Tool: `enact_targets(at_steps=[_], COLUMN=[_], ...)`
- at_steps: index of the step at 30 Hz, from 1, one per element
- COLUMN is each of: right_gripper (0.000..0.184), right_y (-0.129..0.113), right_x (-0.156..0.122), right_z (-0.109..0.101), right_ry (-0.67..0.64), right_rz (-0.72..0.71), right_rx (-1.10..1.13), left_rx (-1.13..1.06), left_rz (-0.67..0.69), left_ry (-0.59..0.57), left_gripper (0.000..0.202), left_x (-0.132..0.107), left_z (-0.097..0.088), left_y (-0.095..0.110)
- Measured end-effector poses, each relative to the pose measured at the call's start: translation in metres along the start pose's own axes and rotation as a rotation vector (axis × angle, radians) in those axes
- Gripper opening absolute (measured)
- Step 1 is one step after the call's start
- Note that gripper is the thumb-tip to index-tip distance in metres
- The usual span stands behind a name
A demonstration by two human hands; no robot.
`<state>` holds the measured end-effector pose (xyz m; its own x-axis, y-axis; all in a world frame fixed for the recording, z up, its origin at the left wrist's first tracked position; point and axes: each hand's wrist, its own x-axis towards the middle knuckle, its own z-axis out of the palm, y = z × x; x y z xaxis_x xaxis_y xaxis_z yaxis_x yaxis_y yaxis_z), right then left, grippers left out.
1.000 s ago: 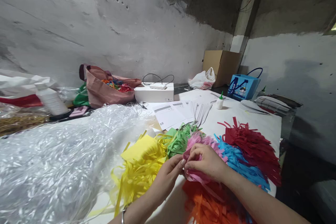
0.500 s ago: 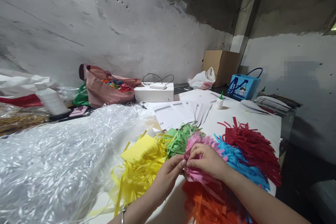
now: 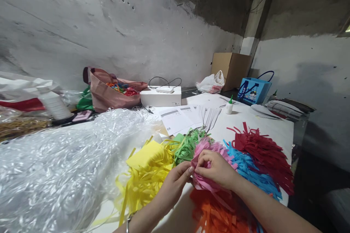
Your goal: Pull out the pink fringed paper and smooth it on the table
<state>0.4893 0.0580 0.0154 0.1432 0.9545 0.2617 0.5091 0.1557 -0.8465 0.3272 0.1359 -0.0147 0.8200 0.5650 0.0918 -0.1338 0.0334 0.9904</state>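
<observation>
Both my hands meet over a bundle of pink fringed paper (image 3: 209,148) near the front of the white table (image 3: 273,131). My left hand (image 3: 175,184) pinches its near left edge with thumb and fingers. My right hand (image 3: 216,169) lies on top with its fingers closed on the pink strips. Around the pink bundle lie other fringed paper bundles: yellow (image 3: 146,171) at the left, green (image 3: 187,145) behind, blue (image 3: 251,169) and dark red (image 3: 264,153) at the right, orange (image 3: 218,213) at the front under my right forearm.
A big heap of clear plastic shreds (image 3: 60,167) fills the left. Behind lie printed sheets (image 3: 177,118), a white box (image 3: 160,96), a pink bag (image 3: 108,89), a small glue bottle (image 3: 229,106), a blue bag (image 3: 253,89) and a cardboard box (image 3: 232,67). The table's edge drops off at the right.
Hardly anything differs; my fingers shifted slightly on the pink paper, and both hands stay at the same spot.
</observation>
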Motion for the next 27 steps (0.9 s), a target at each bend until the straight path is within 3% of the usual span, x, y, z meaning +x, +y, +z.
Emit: enact_targets(at_steps=[17, 23, 27], right_gripper=[0.017, 0.019, 0.017], right_y=[-0.002, -0.005, -0.009], right_x=[-0.007, -0.007, -0.006], right_z=[0.005, -0.002, -0.009], right_ry=[0.019, 0.044, 0.134], right_rz=[-0.106, -0.138, -0.198], right_rx=[-0.192, -0.313, -0.476], left_rx=[0.066, 0.191, 0.375], left_rz=[0.032, 0.068, 0.103], left_ry=[0.044, 0.057, 0.13], left_gripper=[0.033, 0.029, 0.022], left_x=[0.001, 0.004, 0.005], left_z=[0.002, 0.0, -0.002], left_y=[-0.004, -0.002, -0.002])
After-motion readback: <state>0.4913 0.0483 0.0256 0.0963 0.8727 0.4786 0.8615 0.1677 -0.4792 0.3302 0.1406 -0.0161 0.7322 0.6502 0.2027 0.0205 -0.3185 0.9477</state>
